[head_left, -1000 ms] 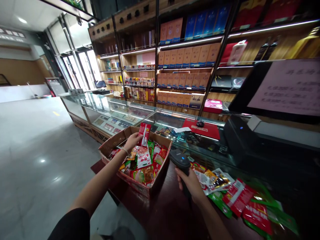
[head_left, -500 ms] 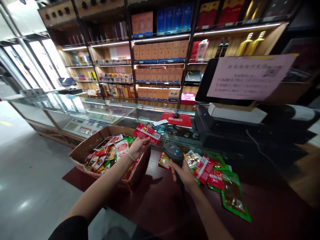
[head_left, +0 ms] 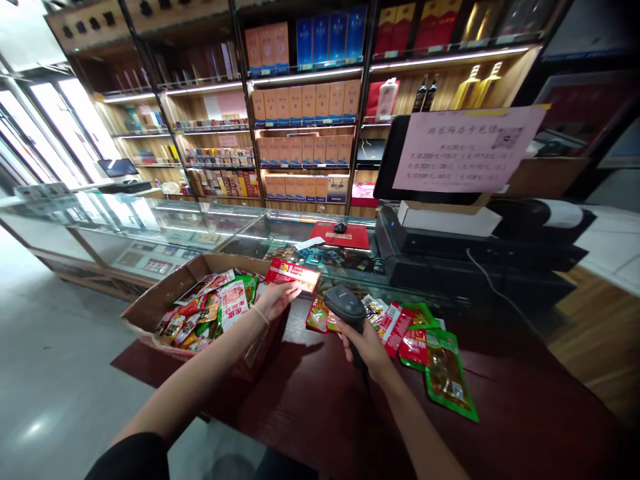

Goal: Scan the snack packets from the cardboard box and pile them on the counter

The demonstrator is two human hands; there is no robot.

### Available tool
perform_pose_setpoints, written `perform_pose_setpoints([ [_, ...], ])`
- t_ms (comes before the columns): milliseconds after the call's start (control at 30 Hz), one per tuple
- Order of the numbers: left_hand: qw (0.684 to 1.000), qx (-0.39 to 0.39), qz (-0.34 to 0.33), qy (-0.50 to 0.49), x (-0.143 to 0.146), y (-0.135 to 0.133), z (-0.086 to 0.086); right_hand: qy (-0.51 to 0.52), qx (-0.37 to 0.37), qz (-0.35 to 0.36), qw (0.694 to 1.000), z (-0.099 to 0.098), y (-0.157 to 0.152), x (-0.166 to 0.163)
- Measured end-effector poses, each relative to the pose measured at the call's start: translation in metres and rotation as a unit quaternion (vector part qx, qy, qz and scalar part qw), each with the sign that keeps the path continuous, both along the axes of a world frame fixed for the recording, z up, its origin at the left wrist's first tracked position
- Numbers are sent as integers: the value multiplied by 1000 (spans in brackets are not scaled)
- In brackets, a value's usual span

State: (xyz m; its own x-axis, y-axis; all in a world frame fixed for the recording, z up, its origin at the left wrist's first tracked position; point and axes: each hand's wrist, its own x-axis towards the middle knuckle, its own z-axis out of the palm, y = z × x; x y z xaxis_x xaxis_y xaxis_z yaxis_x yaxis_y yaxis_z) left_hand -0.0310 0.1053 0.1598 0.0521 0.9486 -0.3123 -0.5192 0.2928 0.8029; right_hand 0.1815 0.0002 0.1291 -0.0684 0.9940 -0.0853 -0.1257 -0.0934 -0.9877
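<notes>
My left hand [head_left: 277,300] pinches a red snack packet [head_left: 293,273] by its lower edge, above the right rim of the box. A bright patch of light lies across the packet's face. In my right hand [head_left: 367,347] is a black barcode scanner [head_left: 345,303], gripped by its handle, its head pointing up and left towards the packet. To the left stands an open cardboard box [head_left: 150,343] filled with mixed snack packets [head_left: 233,303]. Right of the scanner, more red and green packets [head_left: 415,343] lie loosely overlapped on the dark red table [head_left: 320,417].
Behind the table runs a glass display counter [head_left: 225,223], with a red mat [head_left: 345,235] and a computer mouse [head_left: 340,227] on it. At right, a monitor carries a pink handwritten sign [head_left: 465,150] above a black cash drawer [head_left: 450,257]. Shelves of boxed goods [head_left: 305,103] line the wall.
The view has shifted slightly to the right. The red packet has tilted in my left hand, and light now falls on its face. The scanner's blue light no longer shows.
</notes>
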Motion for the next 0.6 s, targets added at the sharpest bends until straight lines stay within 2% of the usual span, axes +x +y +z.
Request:
perform_pose_setpoints([
  [233, 998, 13, -41, 40, 24, -12, -5, 13, 10, -55, 998, 1, -7, 29],
  [400, 984, 9, -157, 88, 68, -12, -16, 20, 17, -119, 993, -6, -18, 65],
  [533, 957, -9, -251, 144, 111, 1, -33, 29, 24, -170, 985, -9, -30, 86],
  [600, 945, -14, -272, 183, 130, 9, -44, 26, 26, -184, 982, -10, -35, 93],
])
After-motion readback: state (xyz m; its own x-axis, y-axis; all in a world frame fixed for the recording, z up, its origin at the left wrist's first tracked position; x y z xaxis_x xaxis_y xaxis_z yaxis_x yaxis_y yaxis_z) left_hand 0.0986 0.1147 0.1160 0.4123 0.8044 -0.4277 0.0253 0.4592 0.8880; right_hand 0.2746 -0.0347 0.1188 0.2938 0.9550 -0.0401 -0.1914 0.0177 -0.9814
